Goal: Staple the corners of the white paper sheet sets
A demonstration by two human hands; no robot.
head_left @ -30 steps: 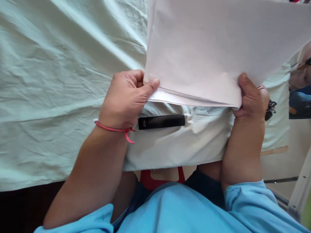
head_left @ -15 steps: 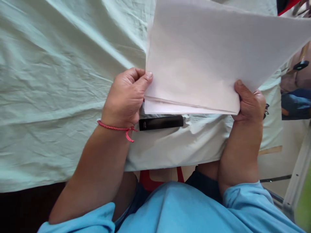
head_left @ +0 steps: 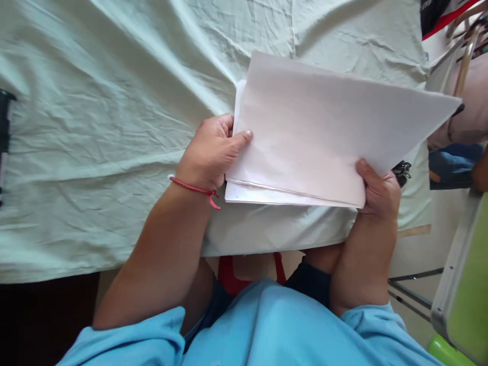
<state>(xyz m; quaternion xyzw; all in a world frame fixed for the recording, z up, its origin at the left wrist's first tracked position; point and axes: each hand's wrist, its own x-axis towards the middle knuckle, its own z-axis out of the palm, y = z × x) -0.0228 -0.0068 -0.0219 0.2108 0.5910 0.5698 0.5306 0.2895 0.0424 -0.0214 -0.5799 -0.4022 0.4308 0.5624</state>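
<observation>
A thin stack of white paper sheets [head_left: 301, 127] is held over the cloth-covered table, its sheets slightly fanned at the near edge. My left hand [head_left: 213, 150] grips the left edge, thumb on top and fingers folded underneath. At the lower right corner, my right hand [head_left: 379, 190] pinches the stack with its thumb on top; the fingers beneath are hidden. A red braided cord [head_left: 194, 188] circles my left wrist. Just beyond my right hand lie black metal clips [head_left: 402, 172], partly hidden by the hand and paper.
A wrinkled pale green cloth [head_left: 95, 152] covers the table. A dark object [head_left: 4, 122] is cut off at the left edge. To the right stand a green-topped folding table [head_left: 467, 284] and part of another person [head_left: 463, 162]. A red stool [head_left: 232, 277] shows below the table edge.
Both hands have brought the paper stack lower and closer to me. It now covers the spot where a black stapler-like object was visible. More of the clips shows beside my right hand.
</observation>
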